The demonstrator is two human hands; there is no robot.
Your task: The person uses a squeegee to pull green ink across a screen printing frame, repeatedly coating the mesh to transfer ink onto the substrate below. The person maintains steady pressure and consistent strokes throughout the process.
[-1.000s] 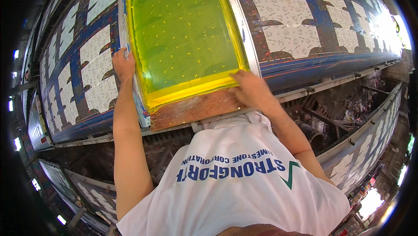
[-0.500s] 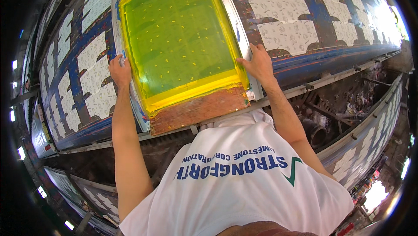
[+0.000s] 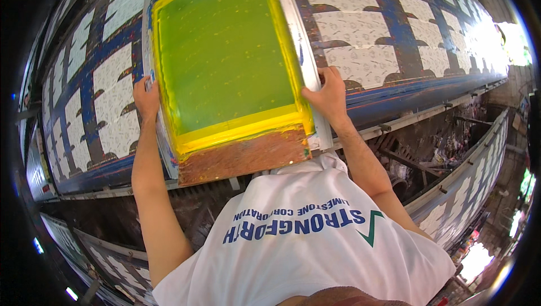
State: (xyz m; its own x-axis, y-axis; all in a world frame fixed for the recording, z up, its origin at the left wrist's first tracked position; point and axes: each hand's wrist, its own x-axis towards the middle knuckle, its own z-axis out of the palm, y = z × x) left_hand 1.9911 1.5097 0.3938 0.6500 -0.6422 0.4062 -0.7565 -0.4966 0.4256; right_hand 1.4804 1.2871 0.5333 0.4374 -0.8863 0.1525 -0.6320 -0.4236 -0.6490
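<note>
A silk-screen printing frame (image 3: 225,52) with green mesh and yellow-taped borders lies between my hands, over the long printing table. Its near end carries a reddish-brown board (image 3: 242,159). My left hand (image 3: 147,100) is closed around the left rail, its thumb near the inner side and some fingers hidden. My right hand (image 3: 328,94) grips the whitish right rail (image 3: 298,41), thumb over the top and fingers on the outer side. Through the mesh the things below show only faintly.
White printed fabric pieces (image 3: 360,66) lie in rows on the dark blue table (image 3: 406,52) to both sides. Along its near edge runs a metal rail (image 3: 372,131). Behind me stands another table with similar pieces (image 3: 473,176); a dark gap with pipes and debris lies between.
The screen frame and both hands have shifted slightly left and nearer in the picture. The surroundings shift left too. Yellow dots in the mesh look fainter and blurred. Both hands keep their grip.
</note>
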